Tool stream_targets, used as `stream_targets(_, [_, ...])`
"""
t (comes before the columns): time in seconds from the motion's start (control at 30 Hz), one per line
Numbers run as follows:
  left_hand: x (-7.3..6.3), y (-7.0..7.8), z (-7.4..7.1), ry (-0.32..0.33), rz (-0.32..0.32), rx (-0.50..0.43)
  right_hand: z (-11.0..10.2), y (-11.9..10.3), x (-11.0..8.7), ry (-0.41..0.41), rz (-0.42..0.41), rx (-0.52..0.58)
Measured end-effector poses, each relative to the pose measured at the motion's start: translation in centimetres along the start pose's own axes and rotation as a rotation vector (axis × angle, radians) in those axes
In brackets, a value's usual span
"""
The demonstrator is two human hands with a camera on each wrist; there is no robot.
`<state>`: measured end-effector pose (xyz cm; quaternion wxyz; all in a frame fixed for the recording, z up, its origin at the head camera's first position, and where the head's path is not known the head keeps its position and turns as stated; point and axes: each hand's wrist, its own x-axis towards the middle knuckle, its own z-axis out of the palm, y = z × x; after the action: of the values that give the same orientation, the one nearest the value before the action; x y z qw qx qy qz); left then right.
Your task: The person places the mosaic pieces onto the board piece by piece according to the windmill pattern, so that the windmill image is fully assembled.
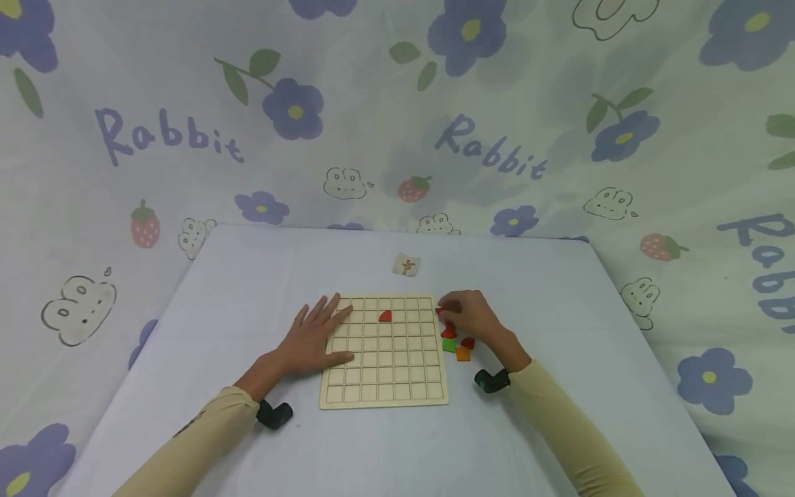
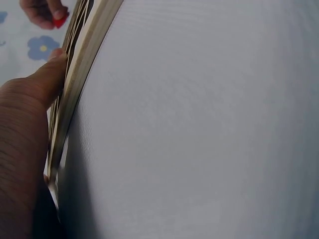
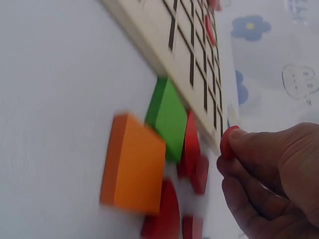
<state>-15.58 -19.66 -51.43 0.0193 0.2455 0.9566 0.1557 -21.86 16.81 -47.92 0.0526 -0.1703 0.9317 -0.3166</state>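
Observation:
A square wooden grid board (image 1: 377, 378) lies on the white table. My left hand (image 1: 308, 343) rests with fingers spread on its left edge; in the left wrist view the thumb (image 2: 47, 79) lies along the board's side. One red quarter-round piece (image 1: 386, 316) sits in a cell of the upper rows. Just off the board's upper right edge, my right hand (image 1: 473, 316) pinches a small red piece (image 3: 229, 143) between thumb and fingertips. Below that hand are a green square block (image 3: 168, 119), an orange square block (image 3: 134, 167) and several red pieces (image 3: 167, 214).
Behind the board lies a small card (image 1: 406, 264) with a grid and a reddish-brown figure. A patterned cloth (image 1: 373, 124) with flowers and rabbits hangs at the table's back and sides. Dark wrist camera mounts (image 1: 492, 380) jut out near both sleeves.

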Motion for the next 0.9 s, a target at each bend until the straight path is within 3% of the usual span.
stream_targets(0.3, [-0.1, 0.2, -0.1, 0.004, -0.001, 0.012, 2.3, -2.8, 0.6, 0.011, -0.123, 0.155])
stream_targets(0.63, [0.1, 0.1, 0.0, 0.002, 0.002, 0.001, 5.2, -5.8, 1.4, -0.032, -0.110, 0.317])
stream_targets(0.9, [0.0, 0.1, 0.0, 0.009, 0.006, -0.001, 6.9, -6.8, 1.4, -0.001, -0.149, 0.229])
